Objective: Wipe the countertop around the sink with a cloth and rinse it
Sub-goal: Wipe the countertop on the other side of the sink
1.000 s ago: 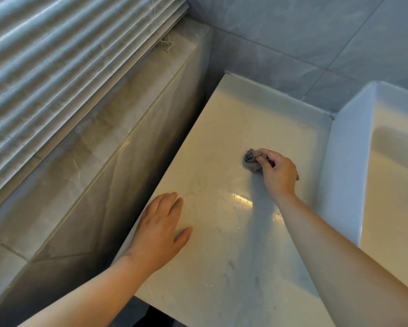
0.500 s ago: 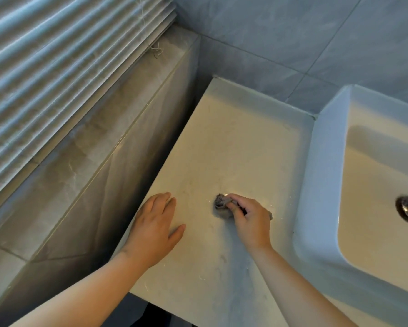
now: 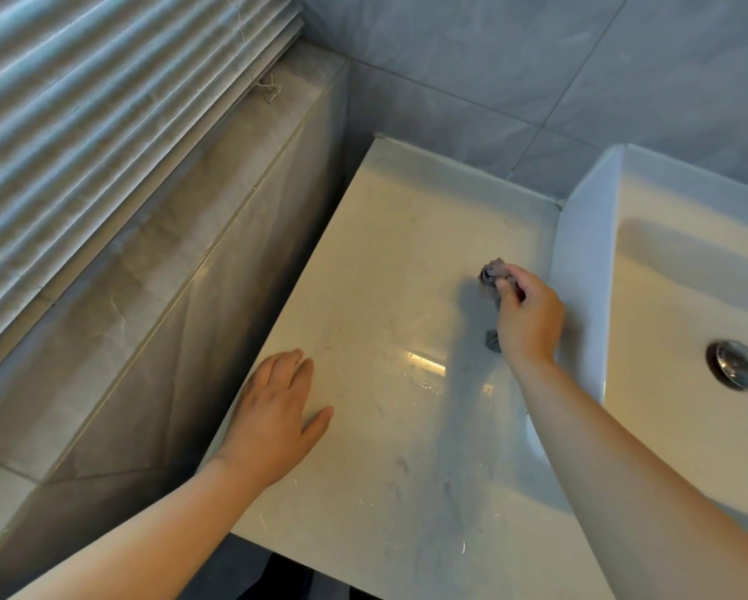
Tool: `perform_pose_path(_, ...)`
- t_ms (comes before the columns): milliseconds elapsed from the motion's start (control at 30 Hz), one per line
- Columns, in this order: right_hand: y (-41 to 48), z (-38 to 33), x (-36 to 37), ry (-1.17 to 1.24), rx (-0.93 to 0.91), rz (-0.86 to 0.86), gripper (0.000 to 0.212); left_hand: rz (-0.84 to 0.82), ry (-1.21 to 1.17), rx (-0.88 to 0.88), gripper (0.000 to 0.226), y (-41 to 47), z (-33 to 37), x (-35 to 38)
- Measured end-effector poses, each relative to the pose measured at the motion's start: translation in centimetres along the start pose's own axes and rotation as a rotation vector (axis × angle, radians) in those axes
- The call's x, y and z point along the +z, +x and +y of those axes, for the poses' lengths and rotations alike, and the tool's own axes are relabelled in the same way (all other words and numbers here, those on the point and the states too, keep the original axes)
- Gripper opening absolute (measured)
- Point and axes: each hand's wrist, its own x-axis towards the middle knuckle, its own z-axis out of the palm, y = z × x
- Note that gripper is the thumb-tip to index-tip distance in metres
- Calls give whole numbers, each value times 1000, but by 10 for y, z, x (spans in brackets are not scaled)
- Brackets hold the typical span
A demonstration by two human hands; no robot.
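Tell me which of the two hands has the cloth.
The right hand, beside the sink, grips the bunched grey cloth; the left hand lies flat on the countertop, holding nothing.

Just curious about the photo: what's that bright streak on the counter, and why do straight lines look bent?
Head view: the streak is glare on the countertop; the right hand and arm cast a shadow beside it; the wide-angle lens bows the blinds and sink edges.

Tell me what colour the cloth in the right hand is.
Grey: the cloth, bunched in the right hand, head view.
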Motion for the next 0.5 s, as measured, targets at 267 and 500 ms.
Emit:
perform_pose_path(267,-40,32,21,-325,-138,-105,41,-7,8,-4,75,1,-2,4)
perform_pose_path(500,-92,25,6,-378,-264,-101,34,-28,26,5,75,1,-3,4)
